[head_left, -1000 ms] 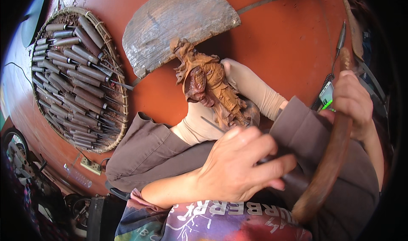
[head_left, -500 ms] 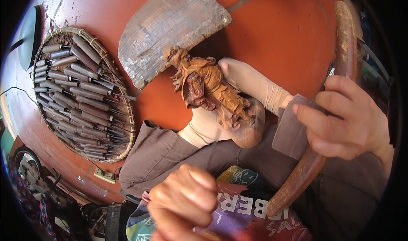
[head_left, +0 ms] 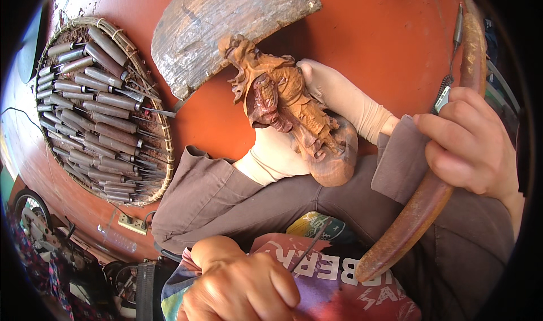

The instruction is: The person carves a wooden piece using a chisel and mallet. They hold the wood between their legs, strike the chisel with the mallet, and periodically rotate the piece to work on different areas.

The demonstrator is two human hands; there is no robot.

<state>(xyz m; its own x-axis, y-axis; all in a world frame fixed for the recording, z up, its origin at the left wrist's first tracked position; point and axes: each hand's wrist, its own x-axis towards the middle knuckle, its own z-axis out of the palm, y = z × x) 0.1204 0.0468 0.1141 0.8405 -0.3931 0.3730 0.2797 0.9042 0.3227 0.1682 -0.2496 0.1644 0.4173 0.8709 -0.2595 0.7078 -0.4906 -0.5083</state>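
My left hand (head_left: 240, 284) is closed low in front of my shirt. Out of it sticks the thin metal shaft of a carving chisel (head_left: 312, 244); its handle is hidden in the fist. At the right, my right hand (head_left: 472, 143) has its fingers closed round a long, curved, polished wooden bar (head_left: 404, 230), which slants down toward my lap. Between my two feet in beige socks rests a carved wooden figurine (head_left: 288, 106), tilted, with a rounded base (head_left: 336, 168). Its upper end lies over the edge of a half-round wooden block (head_left: 226, 27). Neither hand touches the figurine.
A woven basket (head_left: 168, 165) full of wooden-handled chisels (head_left: 113, 120) stands on the red floor (head_left: 384, 44) at left. Beyond the bar lies a pen-like tool (head_left: 457, 32) with a coiled cord. A power strip (head_left: 133, 223) and a wheel (head_left: 31, 208) are at lower left.
My left hand has moved down and turned, and the chisel's shaft now shows. My right hand has shifted slightly right with the curved bar. The whole view has shifted a little; the figurine stays between my feet.
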